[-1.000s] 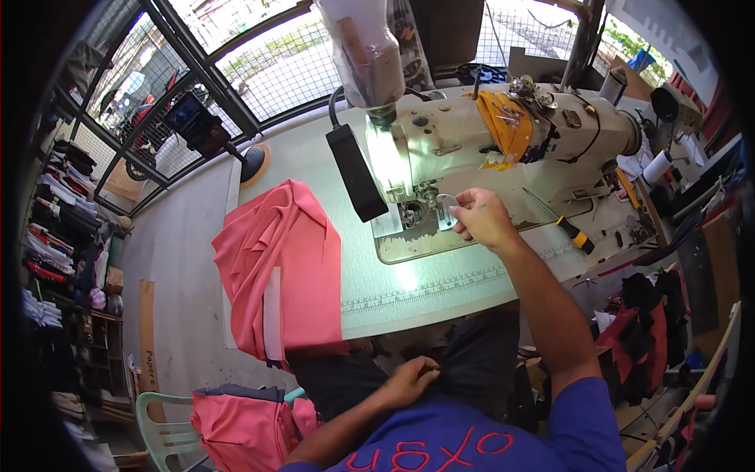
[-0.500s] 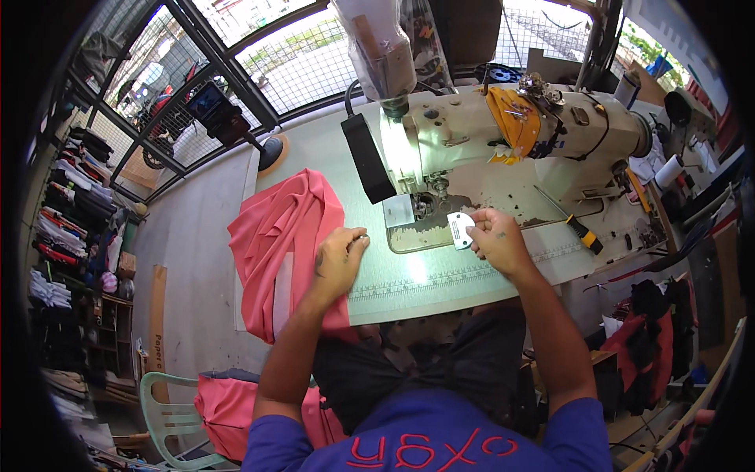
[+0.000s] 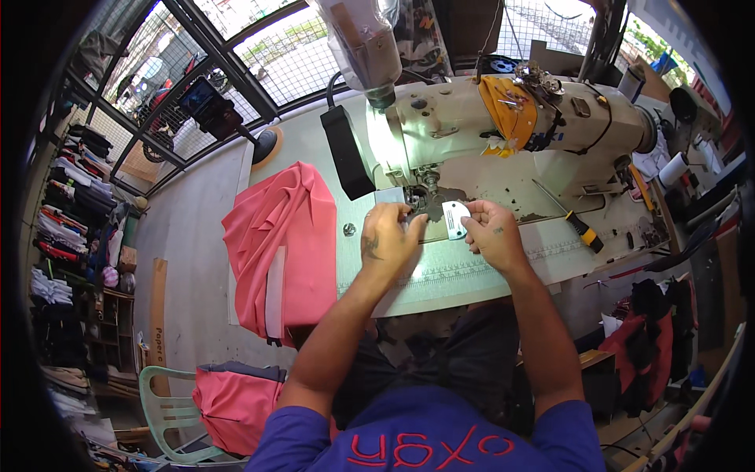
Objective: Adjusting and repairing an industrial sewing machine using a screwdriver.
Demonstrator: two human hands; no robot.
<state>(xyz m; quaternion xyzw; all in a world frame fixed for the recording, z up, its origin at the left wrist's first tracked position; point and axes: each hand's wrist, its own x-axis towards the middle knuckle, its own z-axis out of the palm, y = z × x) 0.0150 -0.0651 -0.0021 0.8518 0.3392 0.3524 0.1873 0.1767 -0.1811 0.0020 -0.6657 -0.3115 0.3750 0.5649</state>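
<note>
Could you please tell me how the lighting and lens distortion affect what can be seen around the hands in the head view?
Head view: a lamp on the sewing machine blows out a patch of glare by the needle; the left hand and right hand and the small metal plate are evenly lit and sharp; the fisheye bends the table edge and window bars, with a black vignette at the rim.

A flat brown cardboard strip [image 3: 158,311] with dark print lies on the floor off the surface's left edge. A dark phone screen [image 3: 196,97] sits on a stand past the surface's far left corner.
</note>
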